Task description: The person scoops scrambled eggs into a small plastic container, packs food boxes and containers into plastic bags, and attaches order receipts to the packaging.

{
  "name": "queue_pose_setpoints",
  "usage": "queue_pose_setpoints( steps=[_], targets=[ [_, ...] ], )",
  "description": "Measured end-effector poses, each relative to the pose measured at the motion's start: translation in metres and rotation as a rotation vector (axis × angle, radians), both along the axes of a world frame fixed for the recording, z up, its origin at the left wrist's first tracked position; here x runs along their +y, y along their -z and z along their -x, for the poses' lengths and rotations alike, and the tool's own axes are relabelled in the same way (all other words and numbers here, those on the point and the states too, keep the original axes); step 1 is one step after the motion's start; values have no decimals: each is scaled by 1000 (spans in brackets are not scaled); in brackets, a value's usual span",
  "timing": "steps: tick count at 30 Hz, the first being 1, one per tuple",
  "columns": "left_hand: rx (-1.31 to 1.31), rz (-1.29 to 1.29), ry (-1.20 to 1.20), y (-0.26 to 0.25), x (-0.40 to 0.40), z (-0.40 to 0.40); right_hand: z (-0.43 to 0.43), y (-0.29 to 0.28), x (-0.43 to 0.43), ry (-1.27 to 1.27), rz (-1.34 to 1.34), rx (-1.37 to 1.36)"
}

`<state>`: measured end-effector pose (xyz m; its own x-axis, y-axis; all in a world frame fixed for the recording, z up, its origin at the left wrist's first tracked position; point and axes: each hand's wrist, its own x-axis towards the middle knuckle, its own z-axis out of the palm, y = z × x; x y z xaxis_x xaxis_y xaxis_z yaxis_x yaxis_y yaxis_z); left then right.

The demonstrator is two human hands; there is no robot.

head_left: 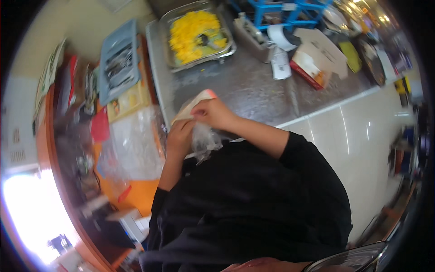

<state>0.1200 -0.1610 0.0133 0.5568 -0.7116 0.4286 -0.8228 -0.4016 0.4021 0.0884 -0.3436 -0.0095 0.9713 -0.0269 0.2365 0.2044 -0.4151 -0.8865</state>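
Just in front of my black-clothed torso, both hands meet at a pale packet with a reddish corner (195, 103). My left hand (180, 136) grips its lower left edge, the fingers partly hidden. My right hand (215, 113) pinches it from the right with thumb and curled fingers. Below and between the hands hangs crumpled clear plastic (205, 141); whether it is joined to the packet I cannot tell. Past the hands, on a metal-topped table (238, 90), stands a steel tray (230, 47) of yellow food (193, 32) with a serving spoon (211, 43) in it.
A grey-blue cutlery tray (102, 86) and clear plastic bags (136, 146) lie at left on an orange surface (139, 195). Toward the right of the table are a narrow grey bin (260, 51), printed paper slips (280, 64), an opened cardboard box (321, 54) and a blue rack (289, 15).
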Motion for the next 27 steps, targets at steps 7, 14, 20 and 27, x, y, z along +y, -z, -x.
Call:
queue_pose_setpoints(
  steps=[7, 14, 20, 27],
  targets=[
    [824, 391, -156, 14, 6, -16, 6, -3, 7, -33, 175, -198],
    [1051, 504, -353, 27, -5, -21, 17, -5, 4, 110, -95, 14],
    [836, 347, -163, 22, -4, -28, 15, -2, 2, 118, -376, 60],
    [799, 300, -207, 16, -5, -25, 13, -1, -2, 147, -437, 37]
  ],
)
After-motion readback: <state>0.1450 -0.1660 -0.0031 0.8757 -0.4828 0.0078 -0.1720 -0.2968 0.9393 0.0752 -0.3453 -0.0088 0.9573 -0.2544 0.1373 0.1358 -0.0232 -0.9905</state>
